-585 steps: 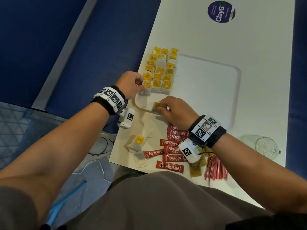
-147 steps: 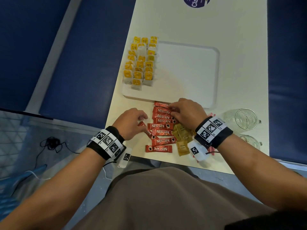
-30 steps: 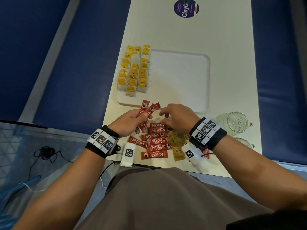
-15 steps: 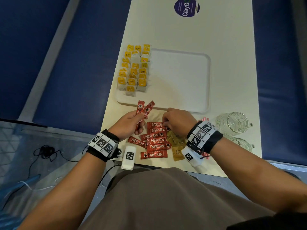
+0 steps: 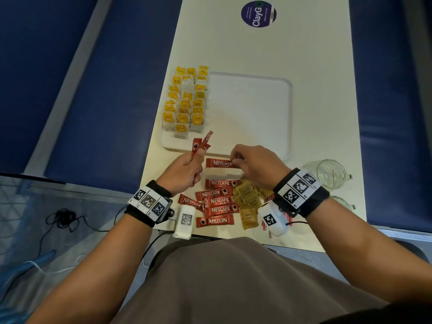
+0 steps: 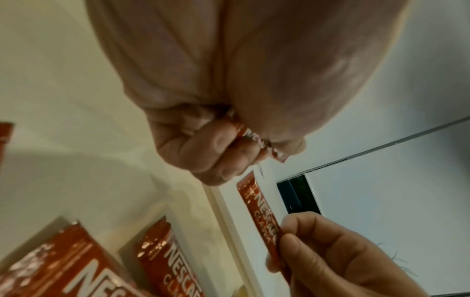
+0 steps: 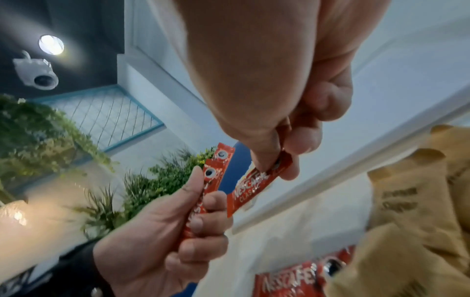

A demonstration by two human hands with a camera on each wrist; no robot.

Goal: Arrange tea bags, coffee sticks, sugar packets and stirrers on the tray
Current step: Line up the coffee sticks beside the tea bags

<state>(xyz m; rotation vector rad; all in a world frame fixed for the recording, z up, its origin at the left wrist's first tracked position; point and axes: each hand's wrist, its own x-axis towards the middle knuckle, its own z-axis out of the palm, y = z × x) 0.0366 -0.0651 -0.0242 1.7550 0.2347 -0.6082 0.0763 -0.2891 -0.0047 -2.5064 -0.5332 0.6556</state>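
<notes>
The white tray (image 5: 257, 113) lies mid-table with rows of yellow-tagged tea bags (image 5: 187, 99) along its left side. Just before the tray's near rim, my left hand (image 5: 196, 160) grips a small bunch of red coffee sticks (image 5: 201, 146) that point up. My right hand (image 5: 235, 160) pinches one more coffee stick (image 5: 217, 163) by its right end and holds it level beside the left hand. In the right wrist view that stick (image 7: 254, 184) hangs close to the bunch (image 7: 211, 174). Several coffee sticks (image 5: 217, 202), brown sugar packets (image 5: 247, 199) and red-striped stirrers (image 5: 269, 198) lie near the front edge.
Two glass cups (image 5: 329, 174) stand right of the tray, the nearer one partly hidden by my right wrist. A purple round sticker (image 5: 258, 14) is at the table's far end. Blue benches flank the narrow table on both sides.
My right hand has picked one coffee stick from the pile and lifted it toward the left hand. The left hand still holds its bunch in about the same spot.
</notes>
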